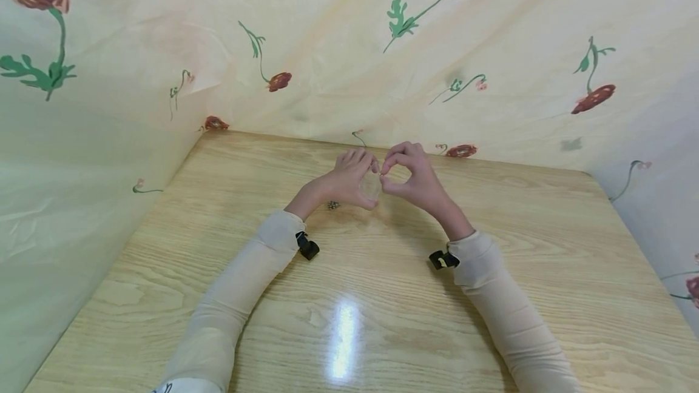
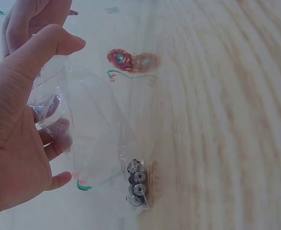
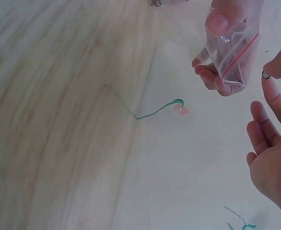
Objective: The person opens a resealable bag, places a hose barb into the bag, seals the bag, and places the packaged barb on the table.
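Note:
A clear zip bag with a red line along its mouth hangs from my left hand. The thumb and fingers of that hand hold the bag's mouth spread apart. At the bottom of the bag gather several small round silver-and-black beads, each with a ring-like centre. My right hand pinches one small bead between thumb and index finger, right beside the bag's mouth. Its other fingers are loosely bent. In the head view the left hand covers part of the bag.
Both hands are over the far part of a wood-grain table. A cream sheet with red flowers stands behind the table and along its left side. Black wrist mounts sit on both sleeves. A bright light reflection shows on the tabletop.

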{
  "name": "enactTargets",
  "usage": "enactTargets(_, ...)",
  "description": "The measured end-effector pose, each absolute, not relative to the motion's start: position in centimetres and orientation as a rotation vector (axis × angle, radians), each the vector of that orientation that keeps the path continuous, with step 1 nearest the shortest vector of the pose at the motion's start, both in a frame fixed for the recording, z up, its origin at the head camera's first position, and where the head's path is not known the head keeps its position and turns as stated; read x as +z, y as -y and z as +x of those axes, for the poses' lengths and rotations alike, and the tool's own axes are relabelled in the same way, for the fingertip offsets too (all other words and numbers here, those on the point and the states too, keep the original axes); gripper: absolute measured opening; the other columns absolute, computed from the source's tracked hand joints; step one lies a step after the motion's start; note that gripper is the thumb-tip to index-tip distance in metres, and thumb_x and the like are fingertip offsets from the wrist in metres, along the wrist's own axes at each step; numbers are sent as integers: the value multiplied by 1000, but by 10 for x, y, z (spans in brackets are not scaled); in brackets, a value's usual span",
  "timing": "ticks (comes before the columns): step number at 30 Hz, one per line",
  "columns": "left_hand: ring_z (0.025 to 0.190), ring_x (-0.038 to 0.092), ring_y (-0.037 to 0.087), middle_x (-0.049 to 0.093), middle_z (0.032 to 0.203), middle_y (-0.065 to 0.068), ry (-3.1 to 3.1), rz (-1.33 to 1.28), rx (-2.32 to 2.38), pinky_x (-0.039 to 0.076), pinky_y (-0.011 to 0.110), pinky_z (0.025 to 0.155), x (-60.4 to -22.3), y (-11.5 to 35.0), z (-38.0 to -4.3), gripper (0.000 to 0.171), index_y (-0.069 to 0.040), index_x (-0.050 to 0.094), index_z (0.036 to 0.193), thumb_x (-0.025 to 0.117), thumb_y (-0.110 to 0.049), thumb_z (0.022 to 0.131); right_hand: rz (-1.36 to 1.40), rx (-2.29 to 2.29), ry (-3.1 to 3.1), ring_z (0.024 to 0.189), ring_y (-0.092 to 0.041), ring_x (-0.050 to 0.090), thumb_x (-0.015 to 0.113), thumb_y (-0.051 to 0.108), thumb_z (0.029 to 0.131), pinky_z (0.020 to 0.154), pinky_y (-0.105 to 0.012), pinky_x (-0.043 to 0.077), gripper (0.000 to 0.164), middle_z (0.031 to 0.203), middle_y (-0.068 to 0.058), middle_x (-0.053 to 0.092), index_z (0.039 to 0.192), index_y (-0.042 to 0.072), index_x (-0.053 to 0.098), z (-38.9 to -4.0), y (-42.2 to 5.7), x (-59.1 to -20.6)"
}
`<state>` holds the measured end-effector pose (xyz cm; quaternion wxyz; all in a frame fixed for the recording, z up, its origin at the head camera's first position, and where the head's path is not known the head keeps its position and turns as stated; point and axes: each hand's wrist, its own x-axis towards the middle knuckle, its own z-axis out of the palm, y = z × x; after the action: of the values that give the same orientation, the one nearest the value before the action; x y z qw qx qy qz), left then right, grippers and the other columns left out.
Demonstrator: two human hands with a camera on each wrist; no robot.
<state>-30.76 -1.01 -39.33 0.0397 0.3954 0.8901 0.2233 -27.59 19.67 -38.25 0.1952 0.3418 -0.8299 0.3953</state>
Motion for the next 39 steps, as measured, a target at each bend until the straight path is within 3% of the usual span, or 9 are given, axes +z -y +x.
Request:
enactTargets(22, 114, 33, 26, 41, 126, 12, -2698, 1188, 739, 26, 44, 96, -395, 13, -305, 62, -13, 41, 122, 78, -41, 81, 990, 1058, 2370, 99, -34, 46, 78, 0, 80, 90, -42, 30, 9, 107, -17, 60, 83, 7, 74, -271, -189, -382)
enactTargets(39, 114, 32, 25, 42, 128, 15, -2691, 1213, 717, 27, 45, 98, -395, 11, -309, 64, -13, 41, 125, 77, -43, 81, 1011, 980, 2371, 98, -34, 47, 81, 0, 80, 91, -45, 31, 10, 105, -18, 61, 83, 7, 74, -273, -191, -383)
